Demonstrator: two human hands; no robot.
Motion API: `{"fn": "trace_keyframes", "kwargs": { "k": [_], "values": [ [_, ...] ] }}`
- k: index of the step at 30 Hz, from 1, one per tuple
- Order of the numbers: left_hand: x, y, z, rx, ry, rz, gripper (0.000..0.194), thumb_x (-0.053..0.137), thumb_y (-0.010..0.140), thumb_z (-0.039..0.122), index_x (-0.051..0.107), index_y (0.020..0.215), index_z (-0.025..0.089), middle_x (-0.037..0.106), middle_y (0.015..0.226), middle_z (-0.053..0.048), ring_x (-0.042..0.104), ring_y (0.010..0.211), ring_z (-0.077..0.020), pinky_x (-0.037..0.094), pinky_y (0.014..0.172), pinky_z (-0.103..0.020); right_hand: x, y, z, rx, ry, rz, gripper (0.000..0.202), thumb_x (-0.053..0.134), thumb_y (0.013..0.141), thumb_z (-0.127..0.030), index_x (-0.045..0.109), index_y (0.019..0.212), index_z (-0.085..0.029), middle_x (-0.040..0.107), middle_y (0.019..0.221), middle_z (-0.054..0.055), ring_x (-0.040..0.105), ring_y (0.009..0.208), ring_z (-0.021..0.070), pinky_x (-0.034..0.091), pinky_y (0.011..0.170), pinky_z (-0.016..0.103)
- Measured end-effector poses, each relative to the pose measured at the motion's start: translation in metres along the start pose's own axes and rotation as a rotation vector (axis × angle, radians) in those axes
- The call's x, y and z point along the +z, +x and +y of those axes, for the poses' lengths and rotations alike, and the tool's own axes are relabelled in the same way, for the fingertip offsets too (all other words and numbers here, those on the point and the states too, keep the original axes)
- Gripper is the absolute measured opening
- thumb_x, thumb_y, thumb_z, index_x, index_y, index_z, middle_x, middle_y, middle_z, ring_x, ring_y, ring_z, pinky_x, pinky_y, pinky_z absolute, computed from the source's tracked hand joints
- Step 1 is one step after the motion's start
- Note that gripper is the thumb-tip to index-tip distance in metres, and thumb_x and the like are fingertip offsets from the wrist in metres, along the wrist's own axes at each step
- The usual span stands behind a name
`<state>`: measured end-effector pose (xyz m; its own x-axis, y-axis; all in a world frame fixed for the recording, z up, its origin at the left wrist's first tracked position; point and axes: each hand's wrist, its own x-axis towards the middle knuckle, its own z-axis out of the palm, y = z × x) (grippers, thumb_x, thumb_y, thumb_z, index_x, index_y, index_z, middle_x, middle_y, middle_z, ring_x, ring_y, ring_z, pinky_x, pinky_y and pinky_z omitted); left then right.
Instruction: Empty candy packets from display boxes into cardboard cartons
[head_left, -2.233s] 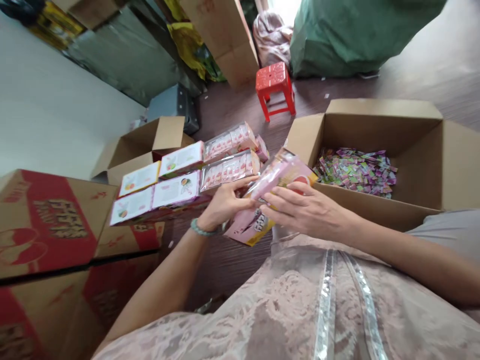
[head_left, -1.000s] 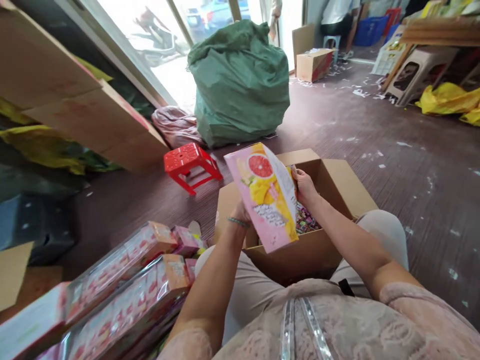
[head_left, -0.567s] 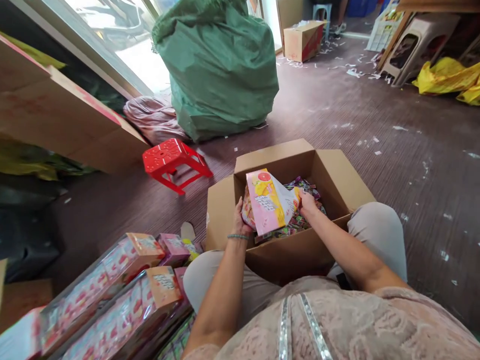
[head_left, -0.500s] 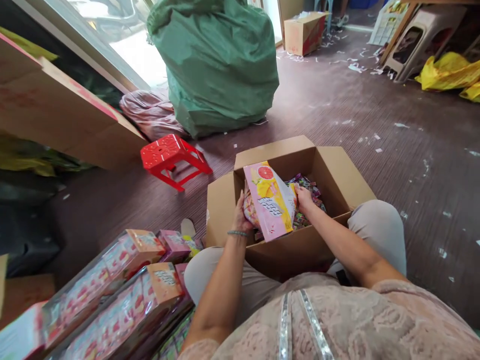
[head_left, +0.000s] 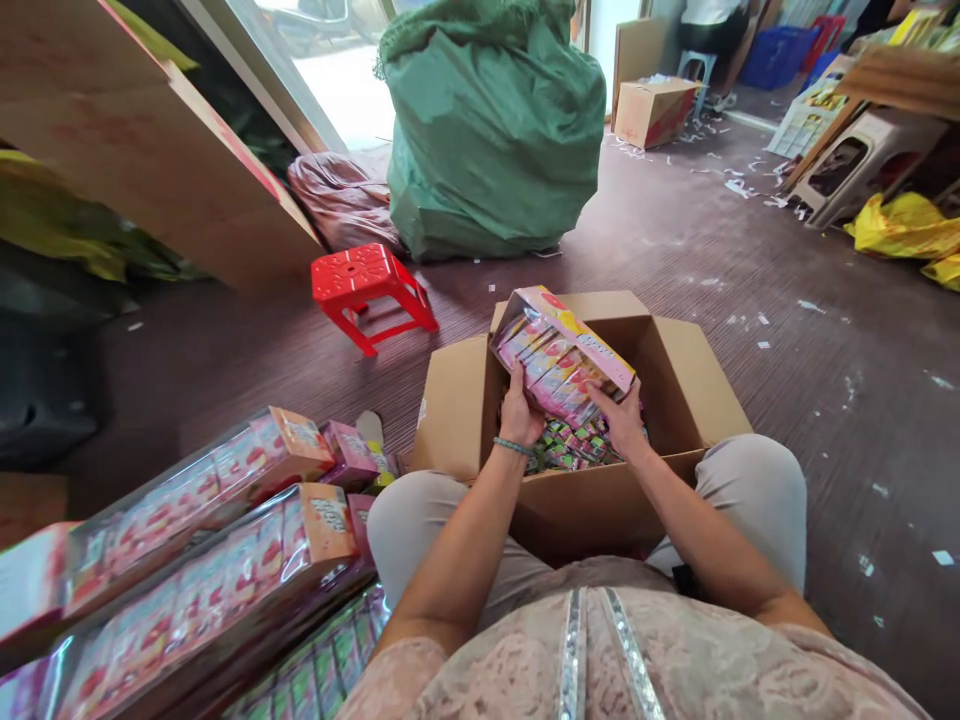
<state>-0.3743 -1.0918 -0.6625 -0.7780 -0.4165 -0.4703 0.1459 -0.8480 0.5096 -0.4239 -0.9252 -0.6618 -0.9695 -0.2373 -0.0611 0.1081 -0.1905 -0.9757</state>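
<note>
Both hands hold a pink and yellow display box packed with small wrapped packets, tilted above an open cardboard carton. My left hand grips its lower left side, a beaded bracelet on the wrist. Its lower right end is in my right hand, with the thumb over the packets. Inside the carton, below the box, lie many loose small packets in green, pink and purple. The carton stands between my knees with its flaps folded out.
Filled display boxes are stacked at the lower left. A red stool stands beyond the carton, near a large green sack. Farther back are another carton, a seated person and paper scraps on the floor.
The display box has turned so its packets face me, where its printed panel showed before. My right hand has shifted onto its lower right end. The view has swung slightly.
</note>
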Motion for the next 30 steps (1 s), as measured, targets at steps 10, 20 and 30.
{"fn": "trace_keyframes", "kwargs": {
  "k": [10,20,30],
  "values": [
    [-0.013,0.017,0.046,0.061,0.165,-0.039,0.066,0.038,0.111,0.067,0.072,0.136,0.017,0.081,0.108,-0.010,0.076,0.110,-0.0273,0.061,0.100,-0.037,-0.034,0.046,-0.039,0.032,-0.161,-0.241,0.098,0.104,0.052,-0.051,0.049,0.130,-0.029,0.072,0.130,0.006,0.067,0.125,0.0271,0.056,0.116,0.047],
    [-0.030,0.000,0.026,-0.012,0.043,0.007,0.078,0.029,0.108,0.077,0.071,0.143,0.022,0.081,0.122,-0.012,0.073,0.127,-0.0315,0.062,0.106,-0.048,-0.012,0.068,-0.055,-0.233,-0.666,-0.299,0.110,0.107,0.051,-0.056,0.061,0.145,-0.023,0.058,0.152,0.017,0.044,0.153,0.0429,0.030,0.134,0.065],
    [0.011,-0.010,0.055,0.390,0.378,-0.208,0.039,0.070,0.102,0.052,0.085,0.115,0.018,0.079,0.133,-0.008,0.051,0.156,-0.0332,0.050,0.125,-0.038,-0.059,0.021,-0.026,0.136,-0.101,-0.137,0.093,0.104,0.044,-0.059,0.067,0.122,-0.023,0.079,0.114,0.009,0.072,0.120,0.0354,0.057,0.115,0.058]
  ]
}}
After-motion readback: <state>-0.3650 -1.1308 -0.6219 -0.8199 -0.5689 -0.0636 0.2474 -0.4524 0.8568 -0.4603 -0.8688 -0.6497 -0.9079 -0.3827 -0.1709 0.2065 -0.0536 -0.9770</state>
